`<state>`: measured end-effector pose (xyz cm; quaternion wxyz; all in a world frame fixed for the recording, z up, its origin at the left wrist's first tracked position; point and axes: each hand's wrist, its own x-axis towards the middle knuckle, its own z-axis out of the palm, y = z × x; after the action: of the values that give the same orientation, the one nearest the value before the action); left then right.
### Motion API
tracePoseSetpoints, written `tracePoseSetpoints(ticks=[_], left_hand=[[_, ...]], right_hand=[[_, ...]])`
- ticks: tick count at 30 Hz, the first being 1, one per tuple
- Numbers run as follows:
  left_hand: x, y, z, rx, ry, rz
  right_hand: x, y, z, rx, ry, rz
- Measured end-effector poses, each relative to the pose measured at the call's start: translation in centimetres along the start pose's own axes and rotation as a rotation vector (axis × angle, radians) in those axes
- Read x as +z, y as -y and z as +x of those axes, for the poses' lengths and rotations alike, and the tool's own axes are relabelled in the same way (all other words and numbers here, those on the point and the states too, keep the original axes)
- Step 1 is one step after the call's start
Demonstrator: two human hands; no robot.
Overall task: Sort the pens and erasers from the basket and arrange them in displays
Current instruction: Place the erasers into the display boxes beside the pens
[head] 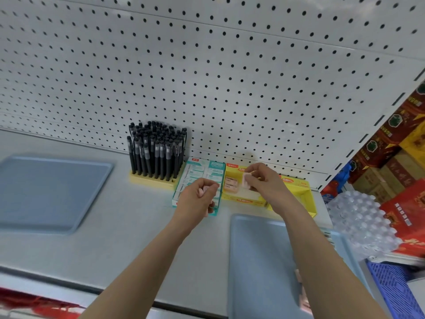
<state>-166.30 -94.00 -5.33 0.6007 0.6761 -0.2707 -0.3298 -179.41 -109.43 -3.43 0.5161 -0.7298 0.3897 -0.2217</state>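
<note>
My right hand [259, 180] pinches a pink eraser [245, 181] over the yellow eraser display box [296, 192], which holds a few pink erasers [231, 184] at its left. My left hand [197, 199] is curled round another small pink eraser [203, 191], above the teal-and-white eraser display box [200, 173]. Black pens [156, 148] stand packed upright in a yellow holder [149, 180] to the left of the boxes. More pink erasers [302, 293] lie on a blue tray [259, 261] under my right forearm.
A second blue tray [53, 189] lies at the left on the grey shelf [119, 226]. The white pegboard wall [207, 77] stands behind. At the right are red cartons [407, 203], wrapped bottles [358, 217] and a blue basket [395, 288].
</note>
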Motion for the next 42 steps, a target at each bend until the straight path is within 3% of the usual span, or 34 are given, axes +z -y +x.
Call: tracePoseSetpoints(ticks=[4, 16, 22, 29, 32, 34, 38, 42], left_hand=[[-0.2, -0.3, 0.1, -0.013, -0.009, 0.006], [-0.7, 0.4, 0.1, 0.016, 0.026, 0.037], [-0.6, 0.5, 0.4, 0.005, -0.004, -0.033], [-0.2, 0.2, 0.1, 0.018, 0.028, 0.024], [0.0, 0.3, 0.1, 0.023, 0.078, 0.033], [0.1, 0.2, 0.2, 0.039, 0.057, 0.025], [0.3, 0.3, 0.6, 0.022, 0.003, 0.031], [0.9, -0.3, 0.3, -0.004, -0.010, -0.031]], right_hand=[[0.9, -0.2, 0.2, -0.041, -0.085, -0.095], [2.7, -0.9, 1.0, 0.102, -0.052, -0.156], [2.6, -0.9, 1.4, 0.014, 0.023, -0.562], [3.3, -1.2, 1.4, -0.031, 0.010, -0.676], [3.1, -1.0, 1.0, -0.078, -0.104, -0.628], [2.8, -0.1, 0.4, -0.096, -0.145, -0.467], [2.6, 2.1, -1.2, 0.041, 0.180, 0.033], [1.9, 1.9, -1.4, 0.054, 0.141, 0.201]])
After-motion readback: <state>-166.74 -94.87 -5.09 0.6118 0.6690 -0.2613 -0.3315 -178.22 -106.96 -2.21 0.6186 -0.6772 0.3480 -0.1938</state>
